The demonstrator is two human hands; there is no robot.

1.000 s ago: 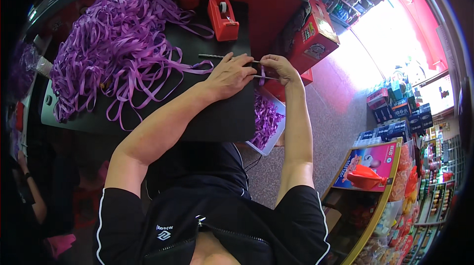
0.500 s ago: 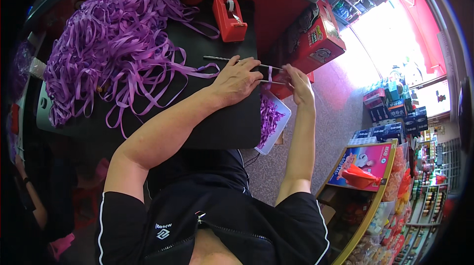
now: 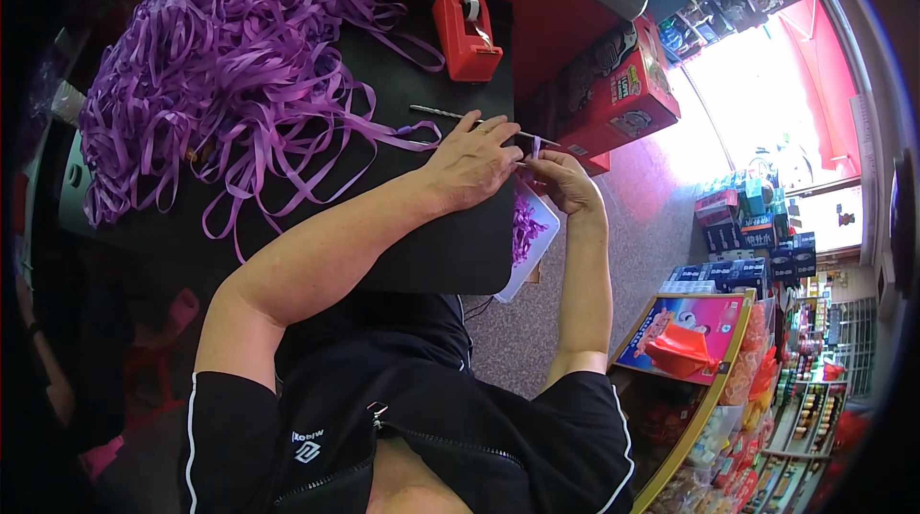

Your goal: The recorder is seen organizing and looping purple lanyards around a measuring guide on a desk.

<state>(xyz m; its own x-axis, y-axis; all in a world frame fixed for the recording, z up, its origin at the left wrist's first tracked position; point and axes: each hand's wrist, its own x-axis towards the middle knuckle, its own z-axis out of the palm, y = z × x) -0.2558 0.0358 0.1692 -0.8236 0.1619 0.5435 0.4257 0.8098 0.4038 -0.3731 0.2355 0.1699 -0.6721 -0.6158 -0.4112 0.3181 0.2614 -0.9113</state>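
My left hand [image 3: 474, 161] lies over a thin metal rod [image 3: 436, 113] at the right edge of the black tabletop, its fingers bent down onto it. The rod's tip sticks out past the edge. A short loop of purple ribbon [image 3: 537, 146] hangs round that end. My right hand [image 3: 567, 181] pinches at the ribbon just off the edge; its fingertips are partly hidden. Left of my hands, a big tangled heap of purple ribbon [image 3: 230, 73] spreads over the table, with one strand reaching my left wrist.
A red tape dispenser [image 3: 467, 35] stands at the table's back right. Below the right edge sits a pale plastic bin [image 3: 541, 244] with purple pieces in it. A red carton [image 3: 623, 92] is beyond, and a wood-framed display case [image 3: 704, 399] stands at right.
My right hand has come closer to my left and down, its fingers now closed at the ribbon. The second rod that showed between my hands is mostly hidden. The view has shifted slightly.
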